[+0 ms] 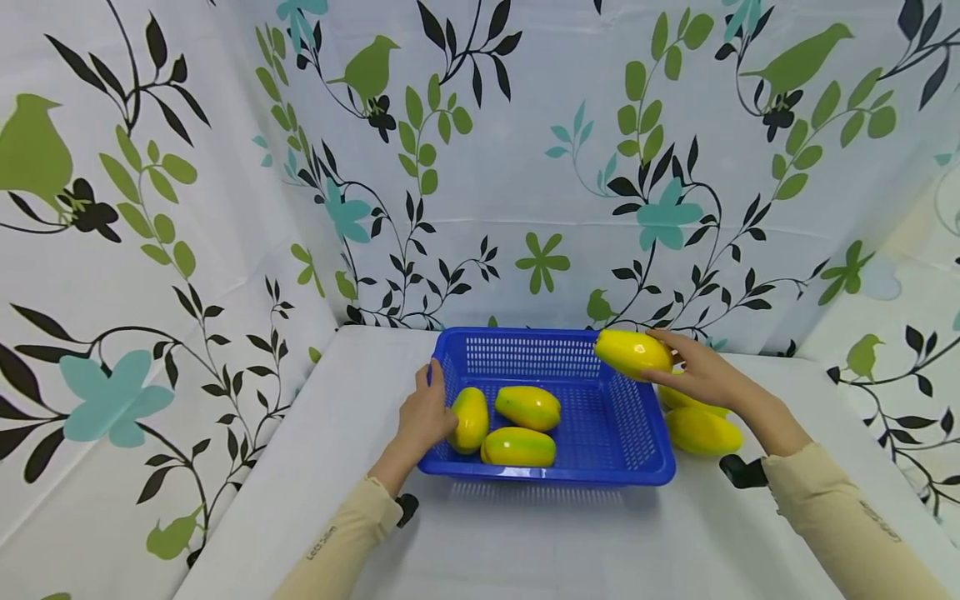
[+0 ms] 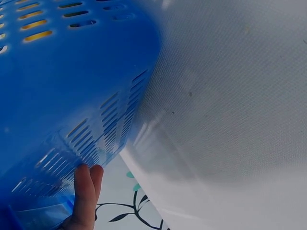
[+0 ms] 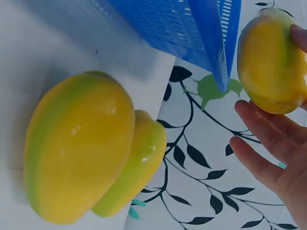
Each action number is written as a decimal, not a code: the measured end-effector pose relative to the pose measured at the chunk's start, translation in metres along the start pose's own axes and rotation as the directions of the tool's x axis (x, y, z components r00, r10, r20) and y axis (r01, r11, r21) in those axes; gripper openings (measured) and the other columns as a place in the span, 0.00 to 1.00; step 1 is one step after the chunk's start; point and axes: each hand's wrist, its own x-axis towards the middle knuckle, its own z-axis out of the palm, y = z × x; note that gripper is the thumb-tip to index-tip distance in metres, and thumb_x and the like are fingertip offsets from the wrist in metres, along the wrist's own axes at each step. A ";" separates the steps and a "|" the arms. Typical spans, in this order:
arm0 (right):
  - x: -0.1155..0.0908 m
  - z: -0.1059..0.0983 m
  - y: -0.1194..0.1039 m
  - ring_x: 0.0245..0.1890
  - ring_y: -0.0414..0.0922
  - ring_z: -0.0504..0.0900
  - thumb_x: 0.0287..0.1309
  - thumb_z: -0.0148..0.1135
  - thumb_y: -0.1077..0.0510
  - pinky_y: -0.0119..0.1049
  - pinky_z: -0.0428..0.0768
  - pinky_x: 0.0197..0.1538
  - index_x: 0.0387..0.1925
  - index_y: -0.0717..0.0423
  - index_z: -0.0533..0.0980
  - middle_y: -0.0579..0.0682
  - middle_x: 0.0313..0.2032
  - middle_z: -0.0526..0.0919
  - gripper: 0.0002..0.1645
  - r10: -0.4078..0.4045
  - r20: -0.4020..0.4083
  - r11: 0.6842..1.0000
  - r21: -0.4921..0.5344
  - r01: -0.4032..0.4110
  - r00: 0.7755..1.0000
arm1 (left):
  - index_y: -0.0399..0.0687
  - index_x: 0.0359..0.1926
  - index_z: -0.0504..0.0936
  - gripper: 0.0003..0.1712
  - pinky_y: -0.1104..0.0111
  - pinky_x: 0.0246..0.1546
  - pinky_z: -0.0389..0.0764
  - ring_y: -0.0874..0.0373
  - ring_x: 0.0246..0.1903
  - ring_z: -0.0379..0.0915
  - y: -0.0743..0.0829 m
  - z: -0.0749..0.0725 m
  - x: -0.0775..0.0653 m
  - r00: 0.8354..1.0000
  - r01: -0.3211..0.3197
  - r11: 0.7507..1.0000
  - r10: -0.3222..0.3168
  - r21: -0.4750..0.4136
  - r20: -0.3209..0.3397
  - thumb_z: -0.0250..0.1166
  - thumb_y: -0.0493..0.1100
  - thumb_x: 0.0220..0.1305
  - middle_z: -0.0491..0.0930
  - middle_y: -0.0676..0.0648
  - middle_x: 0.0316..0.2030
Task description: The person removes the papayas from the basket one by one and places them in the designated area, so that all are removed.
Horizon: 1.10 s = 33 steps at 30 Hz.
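A blue plastic basket (image 1: 592,475) with slotted walls holds three glossy yellow-green mangoes, among them one mango (image 1: 528,407) near the middle. My left hand (image 1: 426,410) grips the basket's left rim; in the left wrist view two of its fingers (image 2: 85,191) lie against the slotted outer wall. Above the basket's right wall, my right hand (image 1: 697,368) holds another mango (image 1: 634,352) between thumb and fingers. That held mango (image 3: 268,62) is off the table in the right wrist view, beside the basket's edge.
Two more mangoes lie on the table right of the basket, the nearer mango (image 1: 703,431) partly covering the other mango (image 3: 139,167) in the right wrist view. A white cloth (image 1: 525,550) covers the table. Behind and at both sides hangs a curtain (image 1: 517,167) printed with leaves and birds.
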 end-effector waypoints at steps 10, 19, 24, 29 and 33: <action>-0.015 -0.004 0.020 0.53 0.66 0.75 0.64 0.60 0.42 0.63 0.75 0.52 0.72 0.66 0.56 0.69 0.60 0.72 0.47 0.064 -0.022 0.998 -0.027 -0.064 0.998 | 0.28 0.74 0.48 0.53 0.64 0.17 0.67 0.51 0.16 0.65 -0.001 0.001 -0.001 1.000 -0.002 1.000 0.002 -0.008 -0.002 0.62 0.31 0.47 0.55 0.25 0.69; -0.039 -0.011 0.044 0.53 0.70 0.73 0.65 0.58 0.40 0.65 0.76 0.49 0.72 0.69 0.54 0.73 0.60 0.69 0.49 0.165 -0.037 0.985 -0.043 -0.167 0.986 | 0.29 0.75 0.48 0.53 0.66 0.16 0.65 0.53 0.15 0.64 -0.002 0.001 0.001 1.000 -0.002 1.000 0.003 -0.011 0.003 0.62 0.31 0.48 0.54 0.26 0.69; -0.047 -0.008 0.056 0.54 0.72 0.71 0.65 0.57 0.39 0.66 0.74 0.50 0.72 0.70 0.52 0.75 0.62 0.65 0.50 0.215 -0.020 0.976 -0.041 -0.215 0.977 | 0.29 0.75 0.48 0.53 0.65 0.15 0.65 0.53 0.15 0.63 -0.002 -0.002 0.002 1.000 0.001 1.000 -0.001 -0.009 -0.004 0.62 0.31 0.47 0.54 0.26 0.69; -0.056 -0.006 0.067 0.54 0.72 0.72 0.66 0.58 0.40 0.65 0.74 0.50 0.72 0.70 0.53 0.75 0.61 0.66 0.49 0.208 -0.032 0.977 -0.040 -0.209 0.978 | 0.29 0.75 0.48 0.54 0.65 0.16 0.65 0.53 0.16 0.64 -0.001 -0.001 0.002 1.000 0.007 1.000 -0.007 -0.009 0.006 0.62 0.31 0.47 0.54 0.26 0.69; -0.064 -0.009 0.077 0.53 0.72 0.72 0.66 0.58 0.41 0.66 0.75 0.49 0.71 0.71 0.54 0.75 0.61 0.66 0.48 0.221 -0.055 0.973 -0.057 -0.224 0.974 | 0.29 0.75 0.48 0.53 0.66 0.15 0.64 0.53 0.15 0.63 0.000 0.000 0.001 1.000 0.003 1.000 -0.003 -0.009 0.003 0.62 0.31 0.47 0.55 0.26 0.69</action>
